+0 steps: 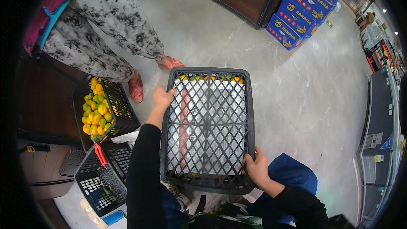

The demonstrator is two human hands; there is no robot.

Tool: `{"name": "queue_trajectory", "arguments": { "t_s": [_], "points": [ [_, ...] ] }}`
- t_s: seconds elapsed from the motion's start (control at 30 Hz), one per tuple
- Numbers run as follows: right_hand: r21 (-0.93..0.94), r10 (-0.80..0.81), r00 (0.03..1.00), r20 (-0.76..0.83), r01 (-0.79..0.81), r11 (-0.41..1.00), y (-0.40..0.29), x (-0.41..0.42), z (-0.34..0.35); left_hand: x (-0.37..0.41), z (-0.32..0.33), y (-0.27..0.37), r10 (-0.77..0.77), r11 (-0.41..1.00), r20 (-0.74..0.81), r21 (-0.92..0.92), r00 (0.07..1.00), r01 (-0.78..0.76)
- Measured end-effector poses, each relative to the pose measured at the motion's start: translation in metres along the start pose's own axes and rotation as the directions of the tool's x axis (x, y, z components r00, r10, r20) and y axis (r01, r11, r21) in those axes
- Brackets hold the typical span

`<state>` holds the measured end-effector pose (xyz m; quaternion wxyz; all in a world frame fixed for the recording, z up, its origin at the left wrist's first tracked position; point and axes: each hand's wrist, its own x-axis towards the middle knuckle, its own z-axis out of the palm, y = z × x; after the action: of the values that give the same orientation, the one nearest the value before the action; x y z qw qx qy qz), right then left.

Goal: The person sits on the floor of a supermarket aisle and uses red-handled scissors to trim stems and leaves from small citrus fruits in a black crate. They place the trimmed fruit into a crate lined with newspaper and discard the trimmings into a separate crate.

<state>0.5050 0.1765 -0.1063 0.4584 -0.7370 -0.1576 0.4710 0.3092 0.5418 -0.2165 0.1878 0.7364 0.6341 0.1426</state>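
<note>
Before me is a black plastic crate with a diamond lattice top (pixel 206 124). Through the lattice shows a white printed sheet (pixel 219 101) with a red stripe. Orange and green citrus fruits (pixel 208 78) peek out at its far edge. My left hand (pixel 162 97) grips the crate's left rim near the far corner. My right hand (pixel 259 168) holds the near right corner, thumb on top; some of its fingers are hidden. To the left, an open black crate (pixel 122 111) holds many yellow-green citrus fruits (pixel 97 111). Red-handled scissors (pixel 101 154) rest at its near corner.
A person in patterned trousers (pixel 117 16) and red shoes stands at the far left. Beside my left arm is a black basket (pixel 103 181) with green leaves inside. Stacked blue cartons (pixel 302 12) stand far right; a grey display case (pixel 378 127) lines the right side.
</note>
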Motion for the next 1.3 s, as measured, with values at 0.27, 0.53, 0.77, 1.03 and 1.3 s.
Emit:
{"name": "queue_trajectory", "arguments": {
  "t_s": [0.27, 0.53, 0.77, 1.03, 1.3],
  "points": [
    [0.268, 0.161, 0.964, 0.212, -0.216, 0.939, -0.034, 0.007, -0.004, -0.222, -0.093, 0.076, 0.684, 0.719, 0.247, -0.385, 0.686, -0.578],
    [0.354, -0.014, 0.988, 0.151, -0.041, 0.934, -0.047, -0.002, 0.029, -0.325, -0.1, 0.069, 0.782, 0.624, 0.256, -0.312, 0.569, -0.717],
    [0.226, -0.081, 0.982, 0.172, 0.041, 0.973, -0.025, 0.005, 0.026, -0.341, -0.074, 0.057, 0.81, 0.587, 0.162, -0.24, 0.564, -0.773],
    [-0.035, -0.691, 0.683, 0.238, 0.717, 0.697, -0.09, -0.05, 0.089, -0.331, -0.074, 0.042, 0.768, 0.562, -0.293, -0.117, 0.569, -0.819],
    [0.128, -0.406, 0.85, 0.337, 0.386, 0.914, -0.118, -0.079, 0.084, -0.341, -0.111, 0.037, 0.716, 0.664, -0.182, -0.124, 0.674, -0.738]
  ]
}}
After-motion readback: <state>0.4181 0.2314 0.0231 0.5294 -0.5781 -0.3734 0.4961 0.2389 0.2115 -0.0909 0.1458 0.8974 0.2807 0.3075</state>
